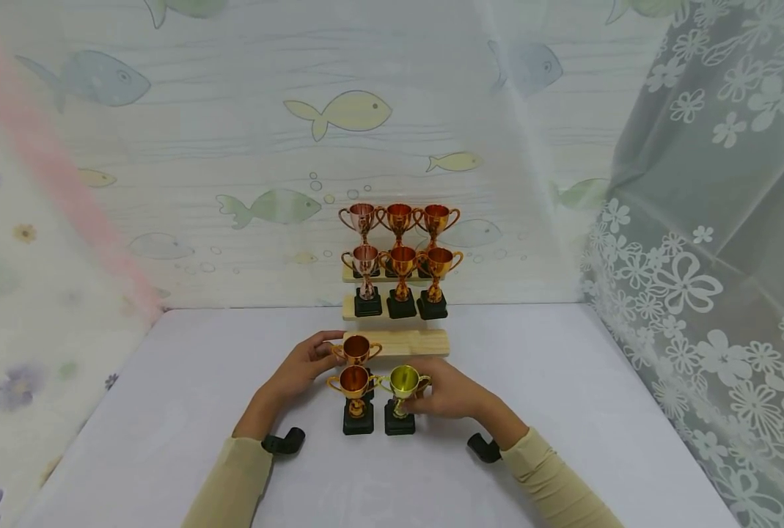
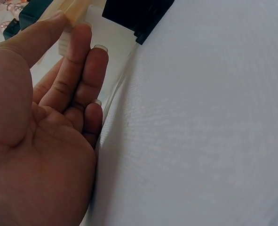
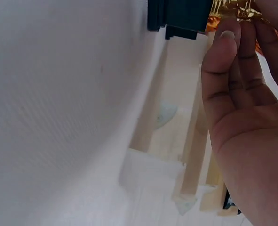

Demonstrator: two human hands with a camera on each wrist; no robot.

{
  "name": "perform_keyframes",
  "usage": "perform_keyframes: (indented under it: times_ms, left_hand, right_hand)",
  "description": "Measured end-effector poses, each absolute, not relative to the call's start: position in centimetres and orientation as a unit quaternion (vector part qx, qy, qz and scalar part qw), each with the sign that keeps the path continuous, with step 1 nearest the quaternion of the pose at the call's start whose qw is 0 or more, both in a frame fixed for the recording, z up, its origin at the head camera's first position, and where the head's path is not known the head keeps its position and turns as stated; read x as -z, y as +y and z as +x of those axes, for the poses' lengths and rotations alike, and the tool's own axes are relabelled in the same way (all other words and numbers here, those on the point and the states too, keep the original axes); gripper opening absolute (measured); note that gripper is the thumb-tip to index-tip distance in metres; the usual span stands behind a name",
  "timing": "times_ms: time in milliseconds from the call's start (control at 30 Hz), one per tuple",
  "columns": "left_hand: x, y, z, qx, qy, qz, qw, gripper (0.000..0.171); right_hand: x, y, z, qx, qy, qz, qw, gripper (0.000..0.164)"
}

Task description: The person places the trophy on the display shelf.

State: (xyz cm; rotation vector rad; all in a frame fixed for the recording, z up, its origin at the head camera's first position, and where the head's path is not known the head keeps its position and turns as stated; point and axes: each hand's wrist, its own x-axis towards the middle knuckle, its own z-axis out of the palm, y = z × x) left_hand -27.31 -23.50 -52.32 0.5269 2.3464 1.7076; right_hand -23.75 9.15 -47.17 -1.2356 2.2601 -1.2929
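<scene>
My right hand point(image 1: 451, 389) pinches a small gold trophy cup point(image 1: 403, 381) around its stem, above the square black base point(image 3: 183, 14). Directly left of it stands an orange-gold trophy cup point(image 1: 354, 381), with another orange-gold cup point(image 1: 356, 348) behind. My left hand point(image 1: 306, 367) is at the left end of the lowest wooden step point(image 1: 398, 343), beside that rear cup. In the left wrist view, its thumb touches pale wood and its fingers point(image 2: 94, 70) lie loosely bent. Whether the gold cup's base touches the table cannot be told.
Behind the hands, two higher wooden steps point(image 1: 348, 308) hold rows of trophies, each with a pinkish cup point(image 1: 367, 260) at left and orange-bronze cups point(image 1: 403, 260) beside it. A white table point(image 1: 167, 411) lies underneath. Fish-patterned cloth point(image 1: 259, 88) hangs behind; lace point(image 1: 728, 330) hangs right.
</scene>
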Motion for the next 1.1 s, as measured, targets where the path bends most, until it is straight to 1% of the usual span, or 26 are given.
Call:
perform_keyframes:
  times_ms: [400,667,933,1100]
  left_hand:
    - [52.2,-23.4,-27.1,-0.579,0.790,0.177,0.097,0.048]
    - [52.1,-23.4,-27.1,-0.582,0.787,0.178,0.098,0.049]
    - [51.8,-23.3,-27.3,-0.579,0.789,0.171,0.110,0.052]
    - [52.2,-23.4,-27.3,-0.577,0.793,0.170,0.101,0.049]
  right_hand:
    - [46.5,10.3,-24.3,0.454,0.790,-0.397,0.109,0.029]
    - [45.7,10.9,-24.3,0.458,0.802,-0.373,0.091,0.025]
    - [45.1,11.4,-24.6,0.457,0.804,-0.375,0.067,0.019]
    - [44.9,11.6,-24.8,0.466,0.804,-0.367,0.050,0.020]
